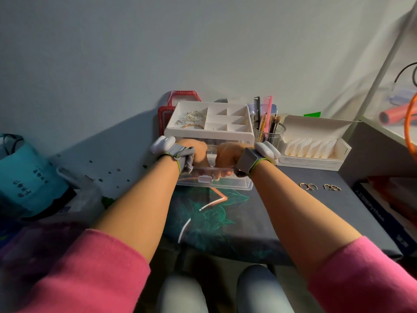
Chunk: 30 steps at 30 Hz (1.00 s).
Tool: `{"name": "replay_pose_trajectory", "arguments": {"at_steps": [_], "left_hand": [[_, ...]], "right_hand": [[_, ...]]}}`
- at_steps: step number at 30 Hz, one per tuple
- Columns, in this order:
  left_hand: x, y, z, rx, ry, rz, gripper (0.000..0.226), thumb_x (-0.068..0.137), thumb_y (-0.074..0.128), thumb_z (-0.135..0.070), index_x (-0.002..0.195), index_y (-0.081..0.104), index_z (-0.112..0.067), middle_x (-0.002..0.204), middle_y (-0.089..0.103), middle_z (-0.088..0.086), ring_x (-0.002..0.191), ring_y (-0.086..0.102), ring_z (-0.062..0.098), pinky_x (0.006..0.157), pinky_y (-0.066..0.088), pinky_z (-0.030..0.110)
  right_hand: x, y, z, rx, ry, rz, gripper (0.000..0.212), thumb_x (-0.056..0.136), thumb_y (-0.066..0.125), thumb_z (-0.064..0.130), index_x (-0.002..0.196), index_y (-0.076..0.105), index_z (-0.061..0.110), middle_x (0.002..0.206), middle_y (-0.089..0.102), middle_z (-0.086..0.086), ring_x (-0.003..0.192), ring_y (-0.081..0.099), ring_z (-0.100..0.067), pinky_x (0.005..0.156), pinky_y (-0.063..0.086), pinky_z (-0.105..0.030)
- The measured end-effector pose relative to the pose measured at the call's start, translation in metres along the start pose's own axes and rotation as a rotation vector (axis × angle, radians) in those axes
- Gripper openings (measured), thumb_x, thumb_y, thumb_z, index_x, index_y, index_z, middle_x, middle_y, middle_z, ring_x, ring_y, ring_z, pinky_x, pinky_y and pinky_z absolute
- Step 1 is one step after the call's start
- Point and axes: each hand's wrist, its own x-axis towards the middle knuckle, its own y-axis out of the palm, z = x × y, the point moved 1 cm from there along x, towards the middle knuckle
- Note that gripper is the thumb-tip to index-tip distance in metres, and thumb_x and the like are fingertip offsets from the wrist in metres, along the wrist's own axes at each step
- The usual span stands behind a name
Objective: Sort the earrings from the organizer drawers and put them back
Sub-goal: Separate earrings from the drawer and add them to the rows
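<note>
Gently: left hand (195,154) and right hand (228,155), nearly touching, dip into the clear plastic organizer drawer (237,183); I cannot tell their grip, so lift one piece at a time.

table (338,199) w/ organizer (209,129), 2 earring pairs (319,187), pad box (316,141), brush cup (268,133).

1. Clear, glossy plastic is being shown by the drawer (237,185).
2. White, matt plastic is being shown by the tray (208,133).
3. Shiny, gold-toned metal is being shown by the earrings (308,186).
4. Smooth, printed cloth is being shown by the mat (282,211).
5. Soft pink knit is being shown by the sleeves (90,267).
6. Matt white card is being shown by the box (316,125).
</note>
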Motion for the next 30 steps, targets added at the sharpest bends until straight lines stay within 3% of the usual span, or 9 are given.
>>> {"name": "replay_pose_trajectory", "arguments": {"at_steps": [2,4,10,13,16,21,23,26,30], "left_hand": [[0.001,0.001,0.001,-0.007,-0.004,0.018,0.029,0.096,0.053,-0.028,0.081,0.066,-0.008,0.082,0.068,0.012,0.063,0.055,0.025,0.052,0.045,0.026],[0.001,0.002,0.002,-0.040,-0.002,0.033,0.030,0.094,0.057,-0.031,0.079,0.067,-0.008,0.080,0.069,0.013,0.062,0.057,0.025,0.056,0.048,0.028],[0.004,0.003,0.002,-0.136,-0.042,-0.027,0.022,0.099,0.046,-0.012,0.102,0.063,0.002,0.095,0.059,0.018,0.071,0.050,0.022,0.077,0.045,0.032],[0.004,0.004,0.003,-0.154,-0.054,-0.015,0.018,0.097,0.050,-0.013,0.085,0.060,-0.003,0.079,0.057,0.015,0.058,0.048,0.023,0.064,0.043,0.029],[0.003,0.003,0.001,-0.151,-0.055,-0.017,0.018,0.097,0.052,-0.013,0.091,0.062,0.000,0.085,0.057,0.014,0.073,0.049,0.026,0.069,0.042,0.029],[-0.008,-0.003,-0.007,-0.179,-0.050,-0.013,0.032,0.097,0.051,-0.014,0.115,0.063,0.010,0.108,0.065,0.021,0.084,0.050,0.023,0.077,0.044,0.029],[-0.012,-0.003,-0.008,-0.170,-0.047,-0.032,0.033,0.095,0.055,-0.019,0.114,0.065,0.006,0.111,0.067,0.020,0.083,0.052,0.024,0.071,0.043,0.027],[-0.014,-0.002,-0.007,-0.236,-0.047,-0.071,0.031,0.088,0.065,-0.020,0.106,0.069,0.004,0.096,0.067,0.017,0.077,0.054,0.025,0.061,0.043,0.027],[-0.017,-0.002,-0.008,-0.342,-0.044,-0.117,0.026,0.085,0.067,-0.013,0.106,0.071,0.001,0.104,0.070,0.017,0.082,0.058,0.026,0.071,0.047,0.030]], "right_hand": [[0.001,0.002,-0.001,-0.001,-0.003,-0.045,0.024,0.077,0.073,0.016,0.056,0.062,0.013,0.067,0.066,-0.006,0.070,0.063,-0.021,0.071,0.053,-0.030],[0.003,0.003,-0.002,0.011,0.000,-0.065,0.023,0.078,0.072,0.015,0.057,0.061,0.012,0.069,0.066,-0.007,0.072,0.063,-0.022,0.076,0.054,-0.033],[0.002,0.000,-0.002,0.052,0.001,-0.055,0.015,0.081,0.072,0.018,0.073,0.068,0.007,0.078,0.067,-0.008,0.072,0.063,-0.019,0.074,0.054,-0.031],[0.002,-0.004,-0.001,0.070,0.008,-0.013,0.022,0.078,0.074,0.022,0.088,0.072,0.003,0.083,0.071,-0.010,0.074,0.064,-0.019,0.079,0.055,-0.034],[0.002,-0.004,0.001,0.050,0.009,-0.009,0.022,0.074,0.079,0.027,0.077,0.072,0.006,0.073,0.069,-0.007,0.067,0.062,-0.018,0.067,0.052,-0.028],[0.004,0.000,0.001,0.061,0.013,-0.034,0.022,0.071,0.080,0.027,0.062,0.066,0.013,0.072,0.070,-0.008,0.068,0.065,-0.021,0.064,0.053,-0.027],[0.003,0.001,0.001,0.059,0.014,-0.034,0.022,0.071,0.081,0.028,0.064,0.067,0.012,0.076,0.072,-0.010,0.072,0.068,-0.024,0.070,0.057,-0.032],[0.002,0.002,0.001,0.067,0.000,-0.048,0.018,0.070,0.081,0.022,0.069,0.071,0.008,0.085,0.074,-0.014,0.082,0.072,-0.028,0.080,0.059,-0.041],[-0.001,0.002,-0.002,0.135,0.001,-0.093,0.018,0.072,0.078,0.017,0.084,0.073,0.004,0.087,0.074,-0.011,0.079,0.071,-0.025,0.077,0.059,-0.035]]}}
